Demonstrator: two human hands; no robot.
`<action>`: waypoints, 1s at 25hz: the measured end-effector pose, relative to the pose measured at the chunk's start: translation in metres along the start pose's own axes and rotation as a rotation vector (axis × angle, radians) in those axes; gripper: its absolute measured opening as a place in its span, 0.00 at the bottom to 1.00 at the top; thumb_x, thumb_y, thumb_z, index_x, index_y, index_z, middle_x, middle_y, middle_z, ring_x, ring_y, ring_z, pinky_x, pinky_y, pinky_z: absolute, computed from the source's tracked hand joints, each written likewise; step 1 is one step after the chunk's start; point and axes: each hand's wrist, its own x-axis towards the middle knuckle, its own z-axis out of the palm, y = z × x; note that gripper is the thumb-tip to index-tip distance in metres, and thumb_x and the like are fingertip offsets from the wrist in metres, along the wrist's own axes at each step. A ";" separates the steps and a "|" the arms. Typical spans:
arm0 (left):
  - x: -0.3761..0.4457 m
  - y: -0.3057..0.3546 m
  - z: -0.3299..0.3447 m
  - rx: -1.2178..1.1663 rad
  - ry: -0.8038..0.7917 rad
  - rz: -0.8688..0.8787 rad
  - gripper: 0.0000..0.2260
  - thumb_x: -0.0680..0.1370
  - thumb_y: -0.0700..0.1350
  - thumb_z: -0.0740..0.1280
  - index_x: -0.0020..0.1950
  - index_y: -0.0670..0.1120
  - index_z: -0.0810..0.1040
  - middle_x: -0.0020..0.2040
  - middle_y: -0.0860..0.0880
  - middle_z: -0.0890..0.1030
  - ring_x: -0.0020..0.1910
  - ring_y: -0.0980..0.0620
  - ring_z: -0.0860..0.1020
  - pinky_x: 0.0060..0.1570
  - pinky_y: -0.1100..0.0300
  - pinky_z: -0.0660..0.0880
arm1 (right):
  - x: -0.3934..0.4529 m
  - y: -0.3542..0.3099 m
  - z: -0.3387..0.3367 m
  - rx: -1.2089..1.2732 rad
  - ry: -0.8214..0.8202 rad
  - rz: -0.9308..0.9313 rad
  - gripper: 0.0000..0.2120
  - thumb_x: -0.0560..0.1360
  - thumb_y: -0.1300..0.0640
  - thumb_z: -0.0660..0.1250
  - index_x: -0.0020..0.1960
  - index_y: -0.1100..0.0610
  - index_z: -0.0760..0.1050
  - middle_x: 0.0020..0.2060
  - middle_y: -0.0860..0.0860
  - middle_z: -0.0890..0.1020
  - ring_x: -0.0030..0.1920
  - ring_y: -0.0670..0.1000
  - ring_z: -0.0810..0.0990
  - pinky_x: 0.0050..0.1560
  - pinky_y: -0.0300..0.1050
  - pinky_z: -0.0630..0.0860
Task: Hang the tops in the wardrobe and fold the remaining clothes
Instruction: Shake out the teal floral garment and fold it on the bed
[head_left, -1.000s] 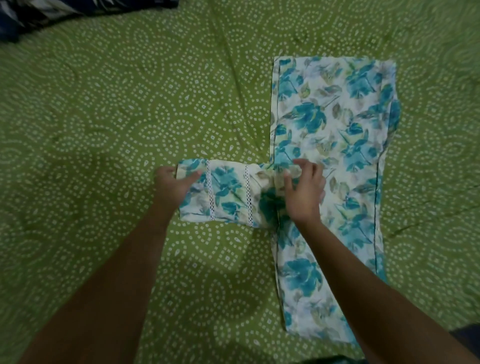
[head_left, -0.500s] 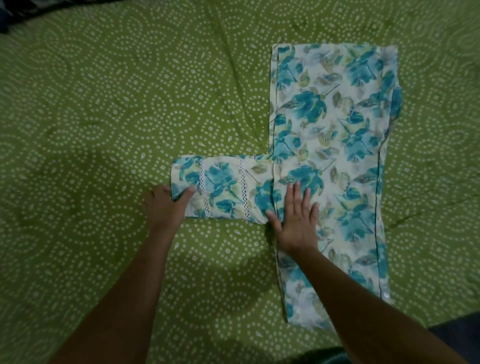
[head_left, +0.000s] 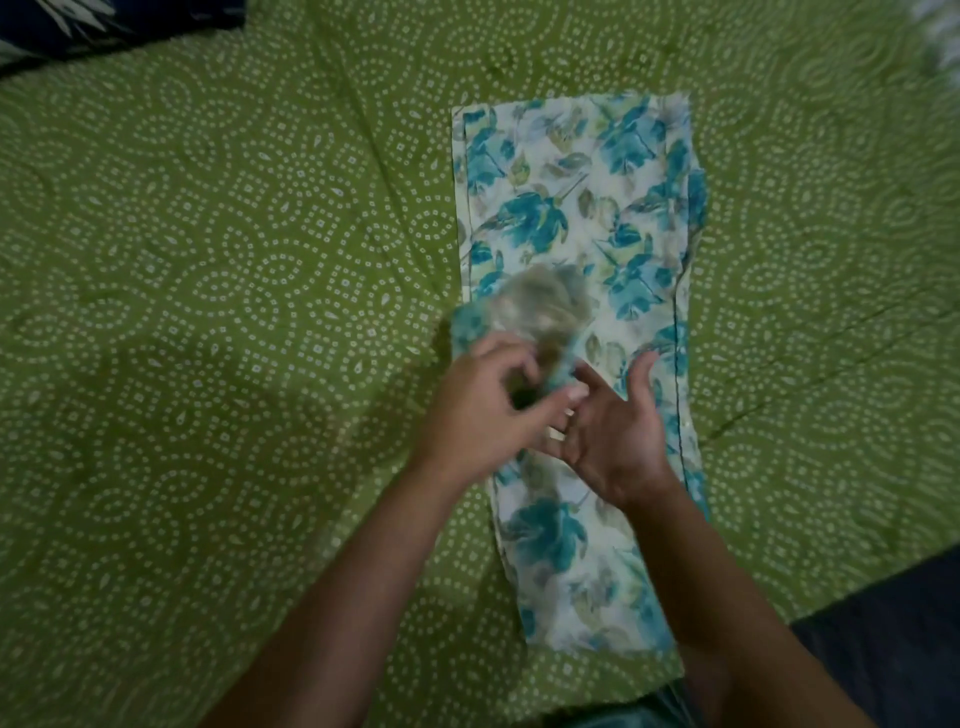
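A white cotton top printed with teal flowers and olive leaves (head_left: 576, 218) lay folded into a long narrow panel on a green bedsheet dotted with white circle patterns (head_left: 218, 291). The panel ran from near the far middle of the bed down to the near edge, where its hem stopped just short of a dark cloth (head_left: 893, 639) at the lower right corner. Its left edge was a straight hemmed line; its right edge showed a dark seam and bulged slightly outward near the top.

The left hand (head_left: 483, 410) had its fingers and thumb curled, pinching the sleeve (head_left: 530, 317), which was lifted off the sheet and motion-blurred over the left side of the panel. The right hand (head_left: 613, 431) hovered beside it above the panel's middle, fingers spread apart and straight, gripping nothing; whether its palm touched the cloth could not be told.

Wide stretches of bare sheet lay to the left of the top and a narrower strip to the right. A dark blue patterned fabric (head_left: 104, 26) sat at the far left corner, well apart from the top.
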 end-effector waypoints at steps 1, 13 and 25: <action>0.005 0.010 0.020 0.055 -0.118 0.055 0.16 0.73 0.63 0.67 0.40 0.50 0.78 0.45 0.56 0.78 0.37 0.63 0.73 0.35 0.64 0.70 | -0.008 -0.011 -0.018 0.056 0.001 0.010 0.42 0.67 0.27 0.58 0.69 0.56 0.70 0.65 0.59 0.75 0.63 0.61 0.75 0.65 0.66 0.65; 0.014 -0.107 0.091 1.031 -0.232 -0.147 0.33 0.77 0.64 0.32 0.77 0.48 0.33 0.77 0.51 0.35 0.77 0.48 0.37 0.73 0.44 0.36 | -0.002 0.015 -0.147 -0.777 0.792 -0.105 0.02 0.77 0.60 0.67 0.45 0.57 0.75 0.39 0.54 0.80 0.38 0.53 0.77 0.37 0.45 0.75; -0.037 -0.139 0.094 1.004 -0.548 0.693 0.30 0.73 0.47 0.54 0.76 0.49 0.61 0.76 0.49 0.61 0.75 0.44 0.59 0.73 0.49 0.52 | -0.009 -0.030 -0.245 -2.446 -0.698 -0.811 0.26 0.76 0.58 0.51 0.74 0.56 0.61 0.71 0.53 0.68 0.73 0.56 0.64 0.74 0.53 0.55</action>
